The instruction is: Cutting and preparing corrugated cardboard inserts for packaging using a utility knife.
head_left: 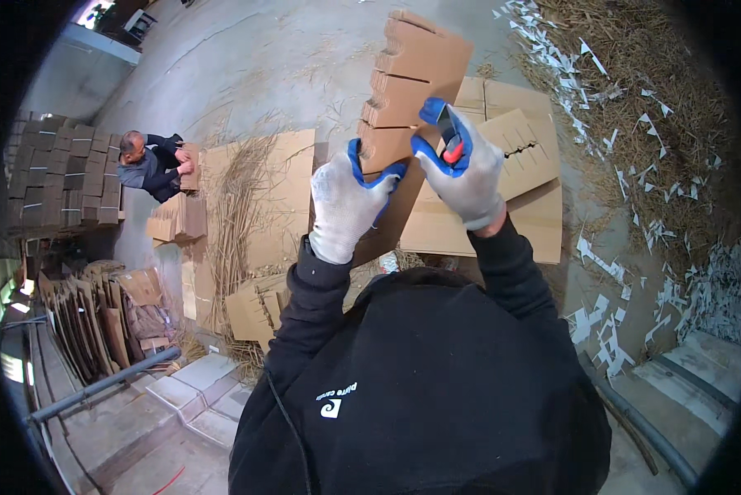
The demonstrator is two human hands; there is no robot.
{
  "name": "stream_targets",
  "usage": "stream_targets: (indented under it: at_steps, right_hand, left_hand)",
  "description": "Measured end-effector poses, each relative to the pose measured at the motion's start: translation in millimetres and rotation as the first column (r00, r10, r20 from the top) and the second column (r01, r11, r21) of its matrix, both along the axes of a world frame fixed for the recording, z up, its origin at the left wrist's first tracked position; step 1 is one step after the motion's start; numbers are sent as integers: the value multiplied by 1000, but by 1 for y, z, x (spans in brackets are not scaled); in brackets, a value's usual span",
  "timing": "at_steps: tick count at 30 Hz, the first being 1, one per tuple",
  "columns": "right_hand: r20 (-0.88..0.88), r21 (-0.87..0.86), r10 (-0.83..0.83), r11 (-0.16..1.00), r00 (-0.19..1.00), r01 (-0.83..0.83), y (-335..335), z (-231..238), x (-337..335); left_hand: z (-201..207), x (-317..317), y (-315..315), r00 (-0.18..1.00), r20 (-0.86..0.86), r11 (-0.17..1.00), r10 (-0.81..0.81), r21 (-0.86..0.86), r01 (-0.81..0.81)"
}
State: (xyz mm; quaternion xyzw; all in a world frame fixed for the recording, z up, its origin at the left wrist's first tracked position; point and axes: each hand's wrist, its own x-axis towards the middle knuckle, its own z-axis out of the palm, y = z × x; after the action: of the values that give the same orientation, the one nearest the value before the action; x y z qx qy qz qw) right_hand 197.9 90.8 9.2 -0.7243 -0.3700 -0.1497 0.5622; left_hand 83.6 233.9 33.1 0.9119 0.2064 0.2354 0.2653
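A thick stack of slotted cardboard dividers (407,91) stands tilted in front of me, its scalloped edges facing left. My left hand (345,198), in a white and blue work glove, is closed on the stack's lower left corner. In my right hand (465,165), gloved the same way, is a black and red utility knife (451,140). Its fingers are wrapped round the handle, close to the right edge of the stack. The knife's blade cannot be made out. Under and behind the right hand lie slotted cardboard sheets (510,136) on a larger cardboard piece (477,235).
At the left a person (149,165) handles a cardboard bundle beside another cardboard stack (176,219). Bundled cardboard (65,173) is piled behind them. Cardboard strips (237,198) lie on a flat sheet (292,181). A large scrap heap (659,91) fills the right; a metal pipe (106,384) crosses the lower left.
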Motion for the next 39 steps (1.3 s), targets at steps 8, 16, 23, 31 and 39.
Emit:
stream_targets:
  at_steps: [8,16,23,31,39]
  right_hand:
    - [88,25,-18,1000,996,16,12,-13,5]
    - [51,-74,44,996,998,-40,18,-13,5]
    - [-181,172,189,972,965,-159,22,5,-23]
    - [-625,326,267,943,734,-65,-46,-14,-8]
    - [-343,-635,-103,758,934,-150,-179,-189,-32]
  left_hand:
    - [-7,1,-9,998,-11,997,60,-47,-60]
    - [-14,-9,-5,994,-53,996,92,-14,-93]
    - [-19,-9,-7,990,-102,995,96,-22,-98]
    - [-19,-16,27,988,46,925,149,-360,-122]
    - [-28,2,43,980,199,658,-20,-736,163]
